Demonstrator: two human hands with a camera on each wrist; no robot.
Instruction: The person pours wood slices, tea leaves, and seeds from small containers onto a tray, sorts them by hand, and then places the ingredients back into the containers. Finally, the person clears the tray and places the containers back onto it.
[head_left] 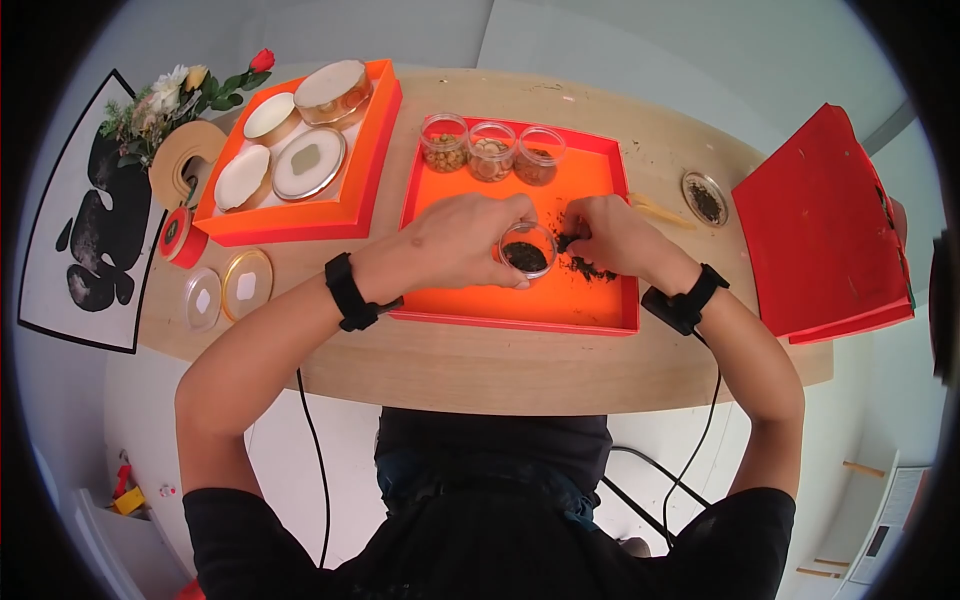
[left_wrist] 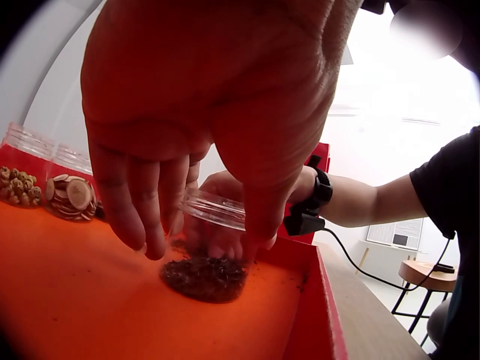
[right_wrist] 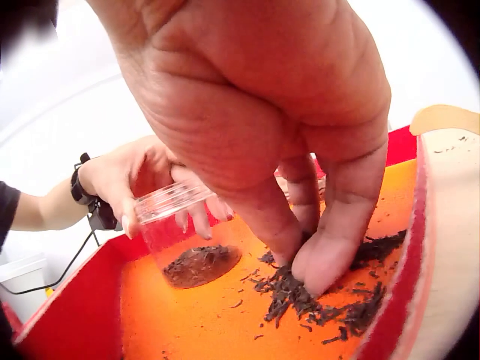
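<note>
My left hand (head_left: 465,240) grips a clear plastic jar (head_left: 526,258) by its rim, thumb on the near side. Dark dried leaves, like loose tea, cover the bottom of the jar in the left wrist view. More dark leaves (right_wrist: 283,296) lie scattered in the right part of a red-rimmed orange tray (head_left: 470,305). There my right hand (head_left: 622,238) reaches down, its thumb and fingertips pinching at the pile in the right wrist view. Along the tray's far side stand jars of small round buds (head_left: 443,155), pale slices (head_left: 490,160) and a brownish filling (head_left: 536,168).
An orange box (head_left: 310,215) with several round containers stands at the left, near two clear lids (head_left: 247,283) and flowers (head_left: 180,95). To the tray's right lie a pale wooden tool (head_left: 662,212) and a round dish (head_left: 690,185) of dark leaves. A red box (head_left: 825,240) leans at far right.
</note>
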